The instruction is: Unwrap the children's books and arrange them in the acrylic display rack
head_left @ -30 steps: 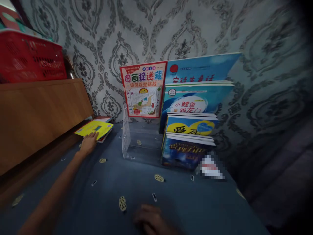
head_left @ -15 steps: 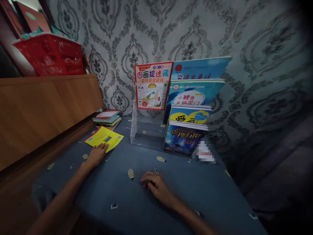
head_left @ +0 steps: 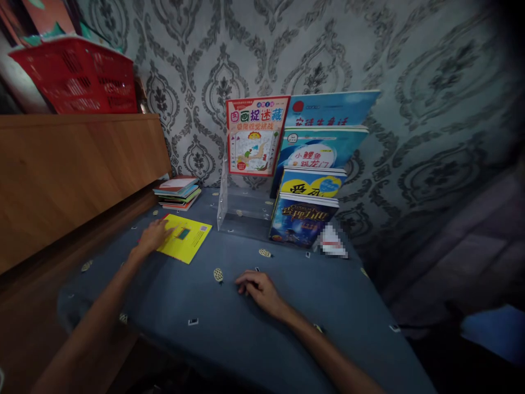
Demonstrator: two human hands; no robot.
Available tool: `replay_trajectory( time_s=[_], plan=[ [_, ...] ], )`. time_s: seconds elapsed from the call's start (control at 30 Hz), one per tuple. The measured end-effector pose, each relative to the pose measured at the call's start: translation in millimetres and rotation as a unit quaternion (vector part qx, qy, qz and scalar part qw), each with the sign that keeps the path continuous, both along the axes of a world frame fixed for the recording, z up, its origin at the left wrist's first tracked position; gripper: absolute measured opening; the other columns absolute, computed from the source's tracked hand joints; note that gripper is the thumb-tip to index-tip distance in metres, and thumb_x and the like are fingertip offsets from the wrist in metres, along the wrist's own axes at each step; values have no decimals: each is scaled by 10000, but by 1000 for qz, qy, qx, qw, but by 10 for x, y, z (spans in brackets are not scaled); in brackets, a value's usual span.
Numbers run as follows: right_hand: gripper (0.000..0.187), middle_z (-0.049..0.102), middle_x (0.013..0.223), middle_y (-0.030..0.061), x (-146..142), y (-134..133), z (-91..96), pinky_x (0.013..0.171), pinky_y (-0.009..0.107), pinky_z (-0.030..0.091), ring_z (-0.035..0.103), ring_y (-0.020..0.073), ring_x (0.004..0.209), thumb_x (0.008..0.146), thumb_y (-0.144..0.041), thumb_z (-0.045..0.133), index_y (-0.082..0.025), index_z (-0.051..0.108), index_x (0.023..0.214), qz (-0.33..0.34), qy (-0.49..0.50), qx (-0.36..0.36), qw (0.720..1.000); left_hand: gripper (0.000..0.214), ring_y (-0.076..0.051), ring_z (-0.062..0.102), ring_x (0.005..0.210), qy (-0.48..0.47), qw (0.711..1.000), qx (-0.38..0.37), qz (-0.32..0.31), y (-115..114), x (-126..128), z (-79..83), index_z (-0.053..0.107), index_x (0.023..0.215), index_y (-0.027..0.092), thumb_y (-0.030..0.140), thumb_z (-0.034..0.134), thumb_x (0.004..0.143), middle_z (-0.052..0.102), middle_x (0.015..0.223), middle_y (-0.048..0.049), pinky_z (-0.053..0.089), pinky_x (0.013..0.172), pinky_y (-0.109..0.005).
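My left hand (head_left: 152, 238) lies flat with fingers stretched on the left edge of a thin yellow booklet (head_left: 186, 238), which rests on the blue patterned cloth (head_left: 229, 323). My right hand (head_left: 259, 288) rests palm down on the cloth nearer me, fingers loosely curled, holding nothing. Behind the booklet stands a clear acrylic stepped rack (head_left: 241, 205). A red-bordered picture book (head_left: 255, 135) stands on its top left step, and several blue books (head_left: 314, 180) fill its right side.
A small stack of books (head_left: 178, 192) lies at the back left beside a wooden panel (head_left: 69, 169). A red plastic basket (head_left: 77, 74) sits on top of the panel. Patterned wallpaper (head_left: 287, 49) backs the scene. A blurred white item (head_left: 333, 243) lies beside the rack.
My left hand has slid the yellow booklet off the book stack and toward me across the cloth. My right hand has come forward and settled on the cloth.
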State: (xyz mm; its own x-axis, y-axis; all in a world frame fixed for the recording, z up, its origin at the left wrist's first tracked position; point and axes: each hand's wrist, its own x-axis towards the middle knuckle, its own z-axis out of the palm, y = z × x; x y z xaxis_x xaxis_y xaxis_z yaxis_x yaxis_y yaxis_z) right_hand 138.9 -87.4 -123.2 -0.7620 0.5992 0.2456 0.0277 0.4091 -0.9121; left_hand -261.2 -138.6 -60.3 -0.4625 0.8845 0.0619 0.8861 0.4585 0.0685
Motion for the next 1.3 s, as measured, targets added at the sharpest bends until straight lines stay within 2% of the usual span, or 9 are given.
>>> replay_trajectory(
  time_s=[0.07, 0.13, 0.27, 0.5, 0.63, 0.83, 1.1, 1.3],
  plan=[
    [301, 690, 777, 30, 7, -5, -7, 607, 230, 507, 657, 131, 686, 801, -113, 483, -174, 762, 893, -3, 3, -17, 1000, 640, -385, 553, 1333, 8, 998, 0, 57, 46, -119, -68, 472, 1475, 72, 472, 331, 996, 521, 1485, -273, 490, 1021, -515],
    [308, 682, 761, 24, 15, -6, -19, 594, 216, 497, 654, 121, 676, 793, -108, 478, -171, 765, 886, -9, 9, -32, 999, 635, -390, 557, 1332, 10, 997, -6, 77, 48, -175, -155, 476, 1481, 103, 485, 317, 999, 530, 1479, -268, 487, 1019, -542],
    [299, 682, 734, 17, 26, 5, -30, 580, 208, 494, 642, 113, 650, 788, -103, 490, -166, 767, 882, -14, 21, -49, 998, 618, -369, 494, 1409, 22, 997, -10, 75, 0, -192, -286, 472, 1505, 146, 469, 265, 1021, 471, 1549, -237, 431, 1100, -540],
    [275, 687, 730, 17, 47, 14, 18, 584, 215, 502, 627, 110, 631, 829, -136, 498, -163, 763, 898, -22, 38, -89, 995, 619, -332, 512, 1396, 39, 997, -13, 62, -76, -115, -330, 475, 1509, 151, 467, 250, 1027, 495, 1541, -200, 415, 1135, -469],
    [284, 677, 743, 15, 70, 28, 22, 596, 220, 503, 634, 115, 651, 835, -123, 480, -166, 755, 889, -49, 47, -88, 994, 620, -327, 532, 1373, 43, 998, -7, 53, -156, 5, -385, 484, 1503, 151, 478, 266, 1023, 506, 1526, -192, 423, 1134, -457],
    [334, 691, 789, 21, 161, 136, 10, 635, 225, 501, 644, 125, 712, 806, -50, 457, -178, 755, 883, -125, 32, -45, 991, 667, -336, 441, 1454, 58, 998, 6, 3, -290, 223, -504, 471, 1511, 132, 493, 196, 1022, 473, 1548, -192, 375, 1181, -456],
    [334, 700, 801, 24, 312, 257, 63, 717, 259, 511, 647, 143, 747, 810, -28, 465, -184, 756, 862, -177, 15, 14, 984, 627, -356, 487, 1411, 63, 997, 35, -34, -414, 591, -625, 515, 1473, 150, 480, 251, 1010, 524, 1501, -184, 402, 1163, -503],
    [336, 730, 852, 38, 451, 369, 35, 792, 295, 514, 675, 170, 819, 805, -10, 481, -186, 763, 850, -211, 17, 63, 975, 621, -380, 432, 1452, 45, 998, 45, -21, -463, 934, -724, 500, 1485, 154, 482, 285, 1003, 503, 1518, -206, 390, 1164, -548]
  ],
)
